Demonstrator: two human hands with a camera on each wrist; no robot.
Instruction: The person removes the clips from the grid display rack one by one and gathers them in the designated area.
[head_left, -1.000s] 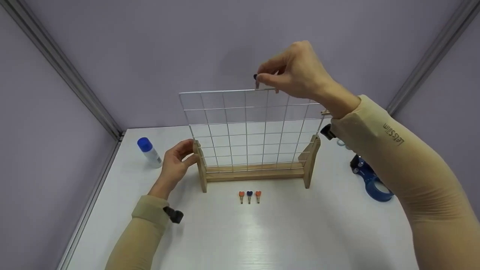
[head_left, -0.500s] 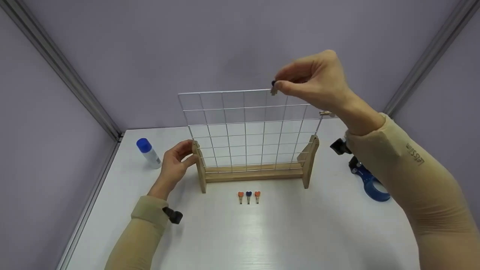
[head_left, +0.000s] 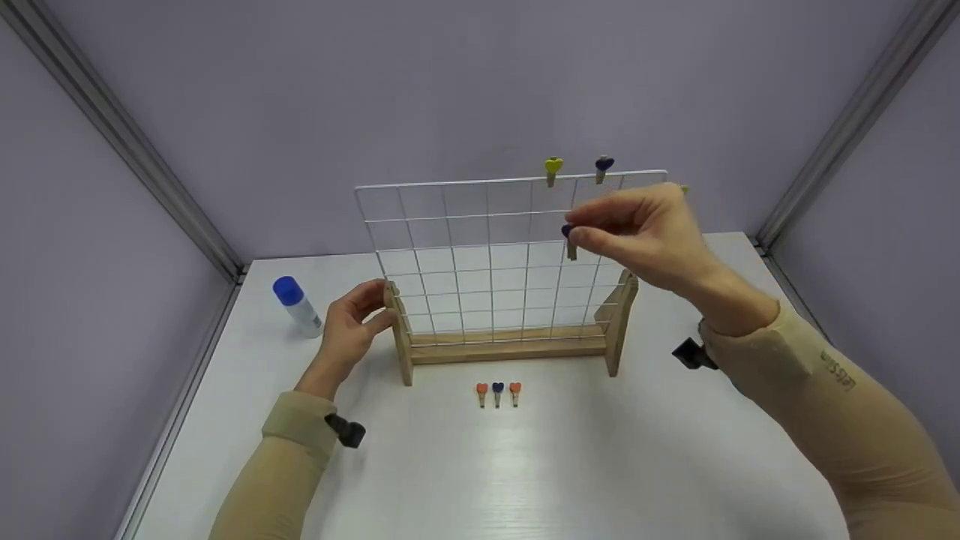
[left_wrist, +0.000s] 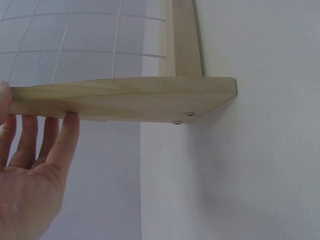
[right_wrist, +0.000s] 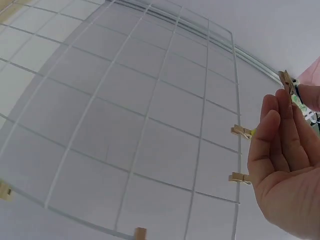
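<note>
Since the earlier frames, right hand (head_left: 645,232) has dropped from the top wire of the wire grid (head_left: 450,255) to about its upper-middle rows, on the right side, carrying a dark blue heart clothespin (head_left: 570,241) with it. Thumb and forefinger pinch the pin's heart end; wooden legs hang downward, in front of the mesh; contact with a wire cannot be judged. Other fingers curl loosely behind. Left hand (head_left: 352,326) unchanged: fingers and thumb wrap the left wooden upright (head_left: 400,330) of the stand near its base; left wrist view shows the fingers (left_wrist: 60,145) pressed together behind the wood. Two pins sit clipped on the top wire, upright: yellow heart pin (head_left: 553,169) and, just beside it to the right, blue heart pin (head_left: 603,167). On the white table (head_left: 525,465), in front of the stand, three small pins (head_left: 498,393) lie in a row, orange, blue, orange. Blue-capped bottle (head_left: 297,304) stands near the left hand, apart from it.
</note>
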